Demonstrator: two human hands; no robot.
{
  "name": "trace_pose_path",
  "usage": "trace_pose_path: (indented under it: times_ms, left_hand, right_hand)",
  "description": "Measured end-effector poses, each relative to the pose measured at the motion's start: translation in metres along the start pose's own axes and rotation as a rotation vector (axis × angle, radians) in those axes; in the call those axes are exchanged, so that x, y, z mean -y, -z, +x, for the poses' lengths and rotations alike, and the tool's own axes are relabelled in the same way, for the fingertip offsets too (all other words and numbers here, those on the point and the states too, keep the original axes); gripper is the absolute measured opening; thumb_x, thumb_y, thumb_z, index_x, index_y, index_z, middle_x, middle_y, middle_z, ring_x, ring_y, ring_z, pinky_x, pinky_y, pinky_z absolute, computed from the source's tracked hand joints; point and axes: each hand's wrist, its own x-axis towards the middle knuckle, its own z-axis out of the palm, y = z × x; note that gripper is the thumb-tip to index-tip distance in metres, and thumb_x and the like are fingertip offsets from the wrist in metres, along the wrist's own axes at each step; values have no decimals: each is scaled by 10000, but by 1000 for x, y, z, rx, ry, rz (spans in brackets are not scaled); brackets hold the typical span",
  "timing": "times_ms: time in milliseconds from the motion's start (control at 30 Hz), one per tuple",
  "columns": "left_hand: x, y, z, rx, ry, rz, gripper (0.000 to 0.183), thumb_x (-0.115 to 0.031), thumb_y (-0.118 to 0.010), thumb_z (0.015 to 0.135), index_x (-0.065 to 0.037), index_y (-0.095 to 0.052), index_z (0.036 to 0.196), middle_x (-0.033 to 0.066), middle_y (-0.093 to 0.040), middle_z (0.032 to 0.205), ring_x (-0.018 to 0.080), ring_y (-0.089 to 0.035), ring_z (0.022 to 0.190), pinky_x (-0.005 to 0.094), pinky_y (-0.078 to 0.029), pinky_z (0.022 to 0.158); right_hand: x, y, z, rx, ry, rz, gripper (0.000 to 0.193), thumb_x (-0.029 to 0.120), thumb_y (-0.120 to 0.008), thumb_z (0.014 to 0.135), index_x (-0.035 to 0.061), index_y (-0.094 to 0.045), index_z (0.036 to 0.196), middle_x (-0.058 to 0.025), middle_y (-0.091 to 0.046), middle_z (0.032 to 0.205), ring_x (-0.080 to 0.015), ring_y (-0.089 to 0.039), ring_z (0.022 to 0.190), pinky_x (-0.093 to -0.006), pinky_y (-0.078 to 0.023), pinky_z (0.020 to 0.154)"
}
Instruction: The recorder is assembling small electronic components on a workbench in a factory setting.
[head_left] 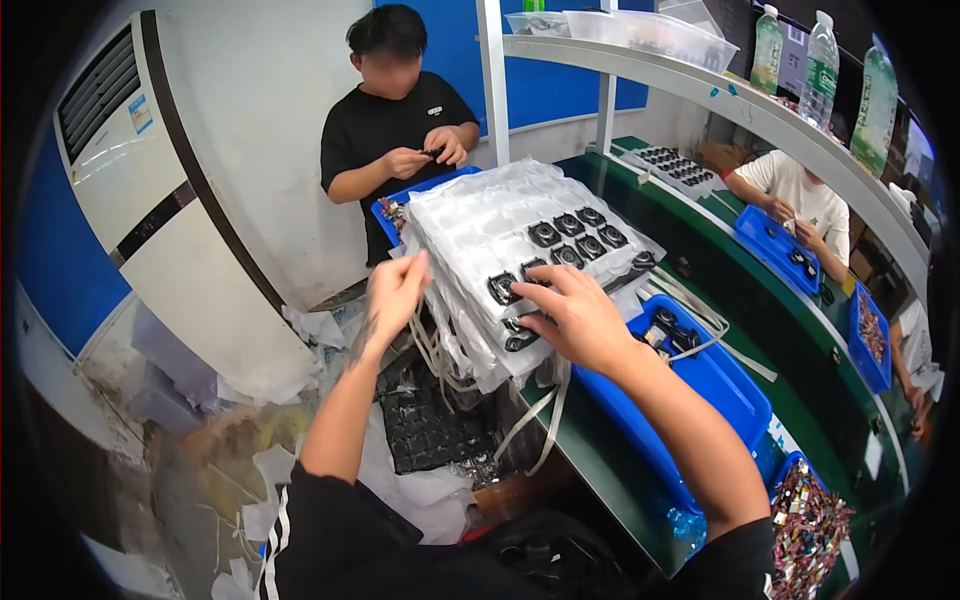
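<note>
A stack of white plastic trays (465, 215) stands before me, its top layer dimpled with pockets. Several black cases shaped like watch bodies (567, 257) sit in pockets at its right and near side. Over the near corner reaches my right hand (580, 315), fingers apart, fingertips at a black case (502, 289) and its neighbour, which they partly cover. At the stack's left edge is my left hand (397, 297), slightly blurred, with its fingers curled together. Whatever those fingers may hold is hidden.
Right of the stack, a blue bin (715, 385) holds black parts on a green bench (590, 440). Pale straps (545, 430) hang below the stack. Across from me a person (400, 125) handles a small dark part; others work at right. Bottles (822, 70) stand on an overhead shelf.
</note>
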Motion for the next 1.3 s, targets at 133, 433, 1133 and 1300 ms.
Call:
trace_pose_path:
  times_ms: [133, 433, 1133, 1300]
  left_hand:
    - [-18, -31, 67, 110, 99, 637, 629, -641, -574, 817, -28, -709, 783, 157, -686, 732, 352, -687, 768, 397, -524, 737]
    - [-19, -27, 76, -1, 59, 737, 523, -496, -668, 728, 27, -685, 715, 210, -687, 755, 363, -688, 729, 400, -544, 702]
    - [-217, -187, -181, 30, -371, -951, 521, 24, -627, 781, 65, -465, 1274, 160, -548, 1229, 214, -566, 1090, 366, -479, 922]
    - [-228, -212, -187, 598, -363, -525, 252, -121, -833, 736, -20, -603, 757, 26, -620, 720, 125, -602, 657, 272, -489, 615]
  right_hand:
    - [-11, 5, 15, 55, 19, -98, 250, 247, -736, 769, 104, -673, 965, -64, -623, 993, -255, -587, 949, -386, -459, 817]
    - [-13, -14, 9, -330, 394, -528, 80, 165, -583, 730, 86, -577, 742, -8, -528, 745, -156, -556, 721, -282, -439, 628]
    - [68, 81, -168, -461, -521, 193, 595, -18, -677, 718, 39, -524, 1290, -195, -587, 1195, -373, -597, 1071, -400, -498, 906]
    - [59, 90, -219, -503, -953, 484, 291, 24, -578, 862, 20, -589, 1152, -171, -645, 1059, -300, -652, 944, -360, -511, 788]
